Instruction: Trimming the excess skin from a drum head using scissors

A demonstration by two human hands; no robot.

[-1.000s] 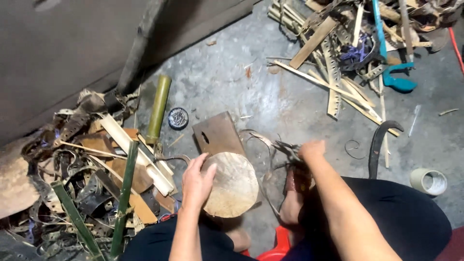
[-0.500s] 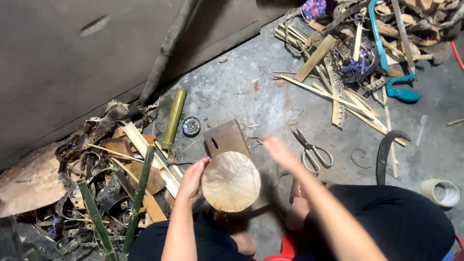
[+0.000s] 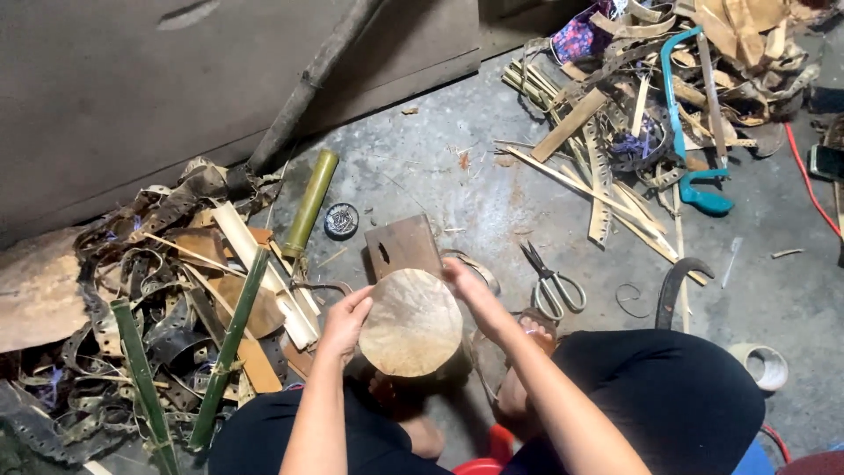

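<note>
Round tan disc (image 3: 411, 323), between both hands, left hand (image 3: 345, 320), right hand (image 3: 466, 283), apparently gripping its rim

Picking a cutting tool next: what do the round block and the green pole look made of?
Block: likely wood, a pale, matte, rough-sawn end face, held by left hand and right hand. Pole: looks like fresh bamboo, smooth green skin, tube shape.

- Disc (image 3: 411, 323): pale tan, mottled.
- Board (image 3: 403, 247): dark brown.
- Bamboo tube (image 3: 309, 203): olive green.
- Saw (image 3: 688, 141): turquoise frame.
- Scissors (image 3: 550, 284): silver-grey.
- Cloth (image 3: 581, 38): purple and pink floral.
- Tape roll (image 3: 761, 365): off-white.
- Floor (image 3: 422, 167): grey, stained.
</note>
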